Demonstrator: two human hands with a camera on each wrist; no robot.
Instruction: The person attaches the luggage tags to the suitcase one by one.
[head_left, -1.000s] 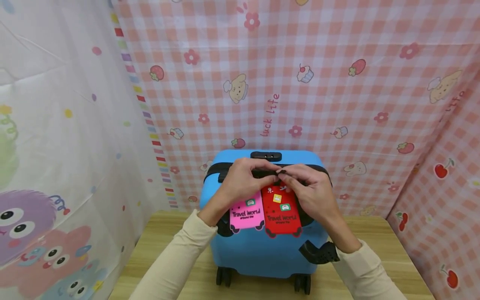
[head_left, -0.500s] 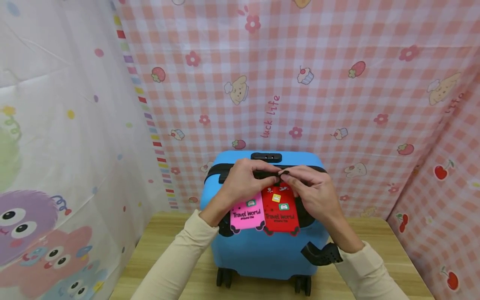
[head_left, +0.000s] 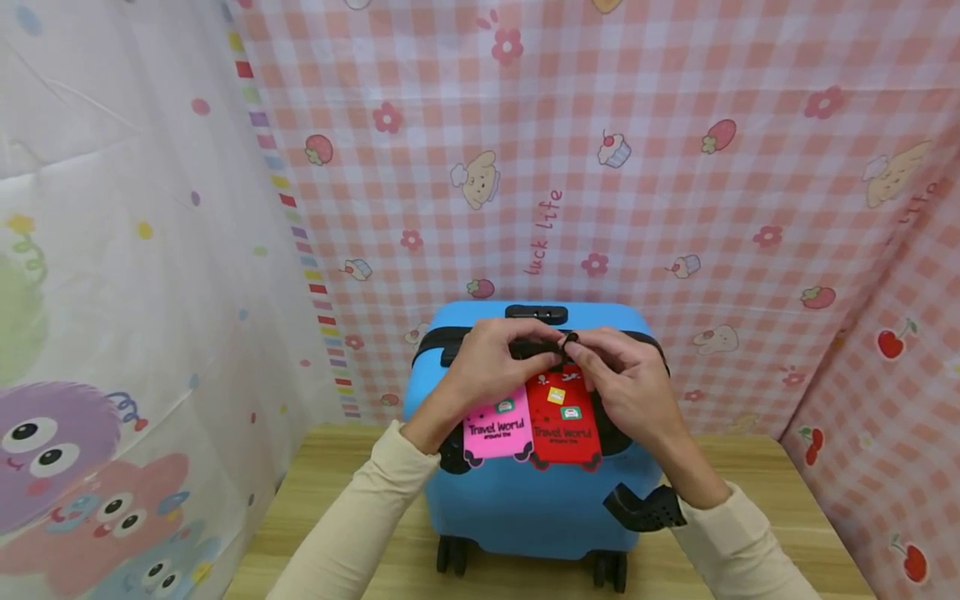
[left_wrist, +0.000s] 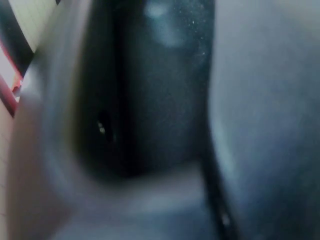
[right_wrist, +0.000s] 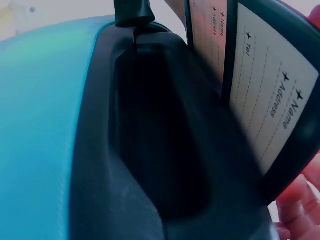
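A red luggage tag [head_left: 566, 429] and a pink luggage tag [head_left: 495, 432] hang side by side at the top of a blue suitcase [head_left: 540, 508]. My right hand [head_left: 633, 383] pinches the red tag's black strap [head_left: 571, 338], whose end curls up at the fingertips. Opposite it, my left hand [head_left: 491, 362] pinches the strap with thumb and fingers, over the suitcase's black handle [head_left: 536, 350]. The fingers hide much of the strap. In the right wrist view, the tags' white address cards [right_wrist: 275, 85] face the black handle recess [right_wrist: 155, 135]. The left wrist view is mostly blurred dark plastic.
The suitcase stands on its black wheels [head_left: 611, 571] on a wood-grain table [head_left: 360, 500]. A black combination lock [head_left: 536, 314] is on its top. Behind hangs a pink checked cloth [head_left: 645, 200], with a white patterned cloth [head_left: 187, 333] at left.
Both hands stay in nearly the same place. The strap end at the right fingertips now curls up into a small loop. The red tag has swung slightly left since the first frame.
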